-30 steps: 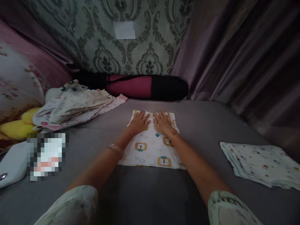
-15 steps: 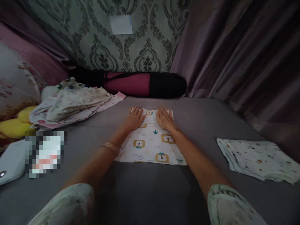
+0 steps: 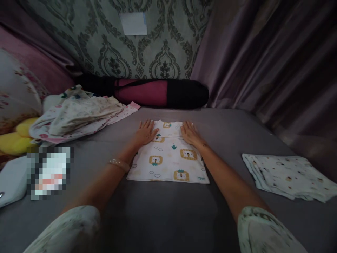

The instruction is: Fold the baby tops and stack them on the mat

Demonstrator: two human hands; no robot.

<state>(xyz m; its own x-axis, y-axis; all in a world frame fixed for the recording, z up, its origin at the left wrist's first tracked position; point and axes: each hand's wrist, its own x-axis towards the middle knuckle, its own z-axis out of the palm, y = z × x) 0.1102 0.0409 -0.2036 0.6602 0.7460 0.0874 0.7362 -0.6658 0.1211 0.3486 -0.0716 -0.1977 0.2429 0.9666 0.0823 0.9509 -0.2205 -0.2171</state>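
Note:
A white cloth garment [image 3: 171, 158] printed with yellow lion faces and green plants lies flat in front of me, its far part folded over toward me. My left hand [image 3: 146, 132] rests palm down on its far left edge, fingers stretched out. On the far right edge lies my right hand [image 3: 190, 133], also flat with fingers extended. Neither hand grips the fabric. A bracelet [image 3: 118, 163] circles my left wrist.
Folded printed cloths [image 3: 286, 175] lie on the right of the grey sheet [image 3: 163, 218]. A heap of clothes [image 3: 86, 116] sits at the far left, near a yellow cushion-like thing [image 3: 15, 137]. A black and pink roll [image 3: 147, 92] lies along the wall. A pale pouch [image 3: 14, 179] is at left.
My hands have slid apart, the left one leftward and the right one rightward, toward the garment's side edges. More of the folded-over part shows between them.

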